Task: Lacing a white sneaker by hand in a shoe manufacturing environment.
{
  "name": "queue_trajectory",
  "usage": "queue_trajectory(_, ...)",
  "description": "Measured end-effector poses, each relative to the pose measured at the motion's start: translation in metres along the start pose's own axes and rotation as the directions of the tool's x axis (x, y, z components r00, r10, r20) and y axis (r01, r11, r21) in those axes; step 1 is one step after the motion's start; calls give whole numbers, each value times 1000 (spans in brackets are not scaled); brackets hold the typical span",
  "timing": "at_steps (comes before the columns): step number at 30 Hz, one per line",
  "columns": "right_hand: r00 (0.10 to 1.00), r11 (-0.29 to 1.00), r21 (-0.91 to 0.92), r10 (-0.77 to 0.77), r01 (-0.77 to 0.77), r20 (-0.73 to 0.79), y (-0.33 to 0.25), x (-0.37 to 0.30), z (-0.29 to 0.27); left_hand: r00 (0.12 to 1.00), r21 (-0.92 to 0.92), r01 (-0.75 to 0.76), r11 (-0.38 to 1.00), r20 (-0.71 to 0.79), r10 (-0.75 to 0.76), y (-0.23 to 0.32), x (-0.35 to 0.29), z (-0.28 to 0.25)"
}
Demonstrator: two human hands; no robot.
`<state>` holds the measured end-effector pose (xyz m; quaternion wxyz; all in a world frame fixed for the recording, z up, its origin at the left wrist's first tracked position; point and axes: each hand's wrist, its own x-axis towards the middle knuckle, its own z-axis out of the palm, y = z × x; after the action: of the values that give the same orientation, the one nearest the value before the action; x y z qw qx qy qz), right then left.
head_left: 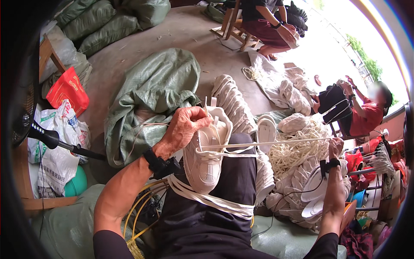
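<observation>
A white sneaker (203,172) rests on my lap, its toe toward me. At its upper left edge, beside the tongue, my left hand (185,127) is closed with thumb and finger pinched on the shoe; exactly what lies between the fingertips is partly hidden. A white shoelace (284,142) runs taut from the sneaker's eyelets out to the right. Its far end is in my right hand (336,147), which is closed like a fist, the arm stretched out. Across my thighs lies a bundle of loose white laces (211,203).
Right of my legs are a pile of laces (297,142) and stacked white shoes (297,185). A row of nested shoes (233,103) stands ahead. Left are a green woven sack (151,86), a red bag (69,91) and a black pole (77,149). Two people sit beyond.
</observation>
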<state>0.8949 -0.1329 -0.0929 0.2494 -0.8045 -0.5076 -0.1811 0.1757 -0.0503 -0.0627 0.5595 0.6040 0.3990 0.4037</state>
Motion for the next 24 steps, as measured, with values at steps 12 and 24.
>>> queue_trajectory(12,935,949,202,-285,244,210,-174,-81,19,992,-59,80,995,-93,-85,-11,1,3)
queue_trajectory(24,516,372,754,-855,541,51,-481,-198,-38,993,-135,51,990,-95,-64,-9,7,13)
